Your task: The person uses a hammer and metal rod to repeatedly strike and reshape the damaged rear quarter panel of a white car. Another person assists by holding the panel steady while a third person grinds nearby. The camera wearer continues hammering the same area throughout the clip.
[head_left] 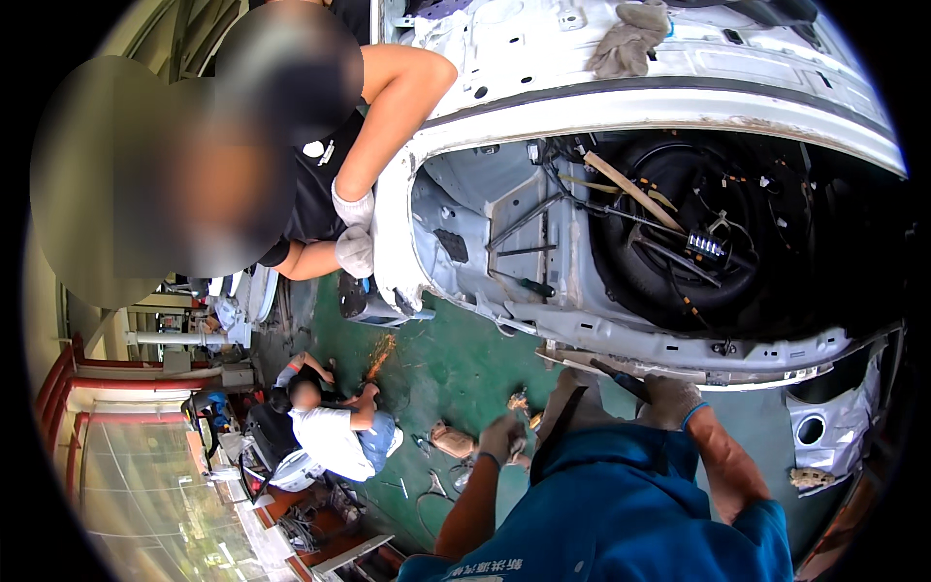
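Lower right of centre, my right hand (669, 400), in a light work glove, is closed round a dark-handled tool (623, 378). The tool points left along the bottom edge of a white car body's rear panel (669, 339); whether its tip touches metal I cannot make out. My left hand (501, 436), also gloved, hangs apart from the car at my left side. Its fingers are curled, and what they hold, if anything, is hidden. Inside the open trunk, a hammer (679, 254) and a wooden stick (632, 191) lie over the black spare-wheel well (621, 276).
A co-worker's gloved hands (354, 228) rest near the car's left corner. Farther left, a crouching person in a white shirt (330, 436) works beside orange sparks (381, 356). Torn silver sheet metal (842, 427) stands at right. A grey rag (628, 39) lies on the car.
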Motion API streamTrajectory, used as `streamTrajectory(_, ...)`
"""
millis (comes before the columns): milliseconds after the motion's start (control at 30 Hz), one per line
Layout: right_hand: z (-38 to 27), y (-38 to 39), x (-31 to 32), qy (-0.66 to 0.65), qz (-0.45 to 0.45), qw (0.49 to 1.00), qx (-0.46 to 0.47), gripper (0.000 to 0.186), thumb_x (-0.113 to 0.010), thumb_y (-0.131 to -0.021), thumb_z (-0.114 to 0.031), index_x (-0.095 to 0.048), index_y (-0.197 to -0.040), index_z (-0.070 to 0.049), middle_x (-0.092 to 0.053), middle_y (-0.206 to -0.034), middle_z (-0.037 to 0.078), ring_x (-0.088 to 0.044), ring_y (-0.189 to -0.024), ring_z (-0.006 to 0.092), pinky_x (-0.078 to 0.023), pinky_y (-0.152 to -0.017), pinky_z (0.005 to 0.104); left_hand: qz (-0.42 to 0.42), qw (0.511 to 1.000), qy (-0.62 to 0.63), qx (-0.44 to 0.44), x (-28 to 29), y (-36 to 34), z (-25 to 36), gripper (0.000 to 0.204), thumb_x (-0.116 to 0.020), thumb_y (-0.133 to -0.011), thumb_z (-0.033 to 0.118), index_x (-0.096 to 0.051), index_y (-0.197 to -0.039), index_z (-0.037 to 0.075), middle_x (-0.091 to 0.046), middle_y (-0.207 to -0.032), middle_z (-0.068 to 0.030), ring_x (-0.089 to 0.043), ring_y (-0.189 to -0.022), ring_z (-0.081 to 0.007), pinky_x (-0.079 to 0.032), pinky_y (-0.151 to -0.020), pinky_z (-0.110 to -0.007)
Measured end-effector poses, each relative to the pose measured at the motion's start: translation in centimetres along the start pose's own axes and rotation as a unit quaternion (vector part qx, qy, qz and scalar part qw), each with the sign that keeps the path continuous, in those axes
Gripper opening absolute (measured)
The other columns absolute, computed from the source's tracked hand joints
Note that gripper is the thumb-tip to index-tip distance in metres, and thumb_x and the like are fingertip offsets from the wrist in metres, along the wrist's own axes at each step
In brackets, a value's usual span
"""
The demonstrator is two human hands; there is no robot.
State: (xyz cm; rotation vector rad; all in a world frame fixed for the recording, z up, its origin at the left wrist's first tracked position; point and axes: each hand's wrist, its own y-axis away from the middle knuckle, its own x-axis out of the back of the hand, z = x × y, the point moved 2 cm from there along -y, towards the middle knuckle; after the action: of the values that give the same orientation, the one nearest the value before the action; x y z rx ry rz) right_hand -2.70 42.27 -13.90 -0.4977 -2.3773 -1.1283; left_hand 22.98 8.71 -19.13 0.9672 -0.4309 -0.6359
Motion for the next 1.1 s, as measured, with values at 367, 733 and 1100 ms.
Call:
streamTrajectory(367, 5.1, 1.4, -1.5, 0.077, -0.040, 0.996, 0.006, 0.074, -0.074, -0.078, -0.054, -0.069, -0.125, 0.003, -0.073, -0.119, 0.028, -0.070, -0.116, 0.0421, -0.053, -0.103, 0.0486, 0.076, 0.977, -0.199, 0.030, 4.3, 2.5, -10.5, 0.017, -0.069, -0.098, 0.021, -0.074, -0.097, 0.004, -0.062, -0.071, -0.0001, -0.058, -0.059, -0.0124, -0.047, -0.053, -0.029)
streamTrajectory(733, 1.0, 1.0, -1.1, 0.141, -0.108, 0.984, 0.029, 0.060, -0.070, -0.089, -0.046, -0.068, -0.125, 0.002, -0.073, -0.121, 0.026, -0.070, -0.116, 0.0411, -0.054, -0.100, 0.0479, 0.288, 0.644, -0.540, -0.458, -7.1, 5.1, 16.9, 0.086, -0.071, -0.088, 0.029, -0.031, -0.161, 0.005, -0.074, -0.095, -0.0174, -0.074, -0.076, -0.0377, -0.059, -0.069, -0.050)
streamTrajectory(1100, -2.9, 1.4, -6.3, 0.059, 0.003, 0.993, -0.101, 0.045, -0.068, -0.087, -0.033, -0.075, -0.119, -0.002, -0.073, -0.119, 0.025, -0.071, -0.114, 0.0407, -0.056, -0.098, 0.0496, 0.015, 0.698, -0.603, -0.386, -3.9, 0.8, 18.7, 0.054, -0.067, -0.092, 0.040, -0.063, -0.139, 0.015, -0.074, -0.121, -0.0175, -0.072, -0.109, -0.0393, -0.057, -0.094, -0.050)
